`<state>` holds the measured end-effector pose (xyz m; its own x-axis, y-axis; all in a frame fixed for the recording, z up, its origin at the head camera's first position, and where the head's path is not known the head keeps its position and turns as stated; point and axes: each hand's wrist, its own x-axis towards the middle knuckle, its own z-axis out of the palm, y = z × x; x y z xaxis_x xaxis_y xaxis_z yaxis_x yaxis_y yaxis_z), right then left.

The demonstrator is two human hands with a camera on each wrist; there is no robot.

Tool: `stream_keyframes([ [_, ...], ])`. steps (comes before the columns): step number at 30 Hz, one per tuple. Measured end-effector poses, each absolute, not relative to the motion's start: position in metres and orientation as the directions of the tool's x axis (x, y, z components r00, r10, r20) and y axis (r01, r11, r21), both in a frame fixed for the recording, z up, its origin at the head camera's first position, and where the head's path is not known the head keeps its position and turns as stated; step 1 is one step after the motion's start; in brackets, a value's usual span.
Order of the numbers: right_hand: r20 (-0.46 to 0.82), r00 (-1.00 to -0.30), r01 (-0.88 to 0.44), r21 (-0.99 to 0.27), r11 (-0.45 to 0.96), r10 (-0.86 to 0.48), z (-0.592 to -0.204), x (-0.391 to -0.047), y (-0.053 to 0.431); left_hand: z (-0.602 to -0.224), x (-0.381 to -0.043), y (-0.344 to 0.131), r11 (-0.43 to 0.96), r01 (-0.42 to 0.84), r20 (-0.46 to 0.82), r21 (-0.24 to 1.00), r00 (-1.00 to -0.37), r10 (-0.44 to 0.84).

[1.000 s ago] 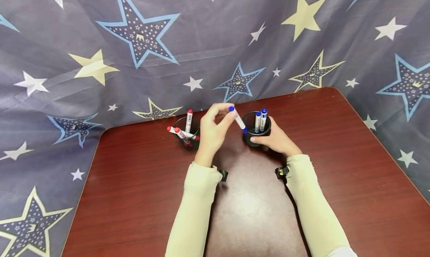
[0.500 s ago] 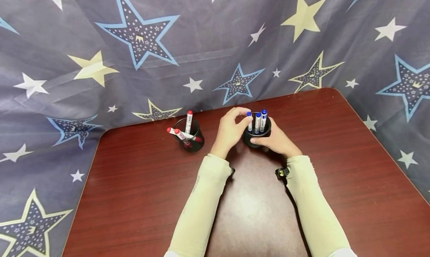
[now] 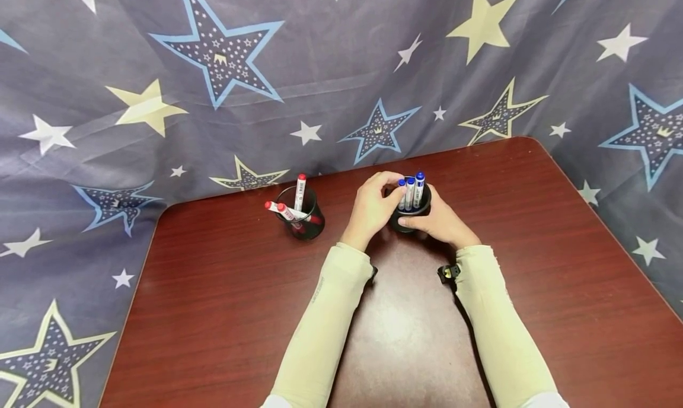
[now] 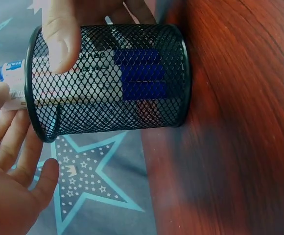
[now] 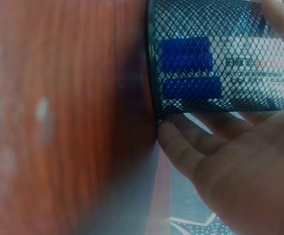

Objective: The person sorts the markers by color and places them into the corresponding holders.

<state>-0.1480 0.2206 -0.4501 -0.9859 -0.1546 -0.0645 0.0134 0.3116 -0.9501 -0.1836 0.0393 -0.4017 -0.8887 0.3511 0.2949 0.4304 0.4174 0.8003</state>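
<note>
In the head view, my left hand pinches the top of a blue-capped whiteboard marker that stands inside a black mesh pen cup. Two more blue markers stand beside it. My right hand grips the cup from the right, thumb across the front. Through the mesh in the left wrist view, the markers' blue caps sit low in the cup. The right wrist view has the fingers of my right hand around the cup, whose base is by the tabletop.
Left of my hands stands another black mesh cup with red markers, some leaning over its rim. Both cups are on a reddish-brown wooden table. A grey curtain with stars hangs behind the table's back edge.
My left hand has moved right and lowered the blue marker from beside the cup's rim into the cup, next to the other two. The right hand has kept its grip on the cup.
</note>
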Motion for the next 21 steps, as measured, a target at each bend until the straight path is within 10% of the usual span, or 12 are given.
stream_keyframes([
  [21, -0.065, -0.985, 0.013, -0.951, 0.309, -0.159, -0.452, -0.146, 0.220, -0.390, -0.183, 0.039, 0.368, 0.412, 0.293, 0.834, -0.895, 0.336],
])
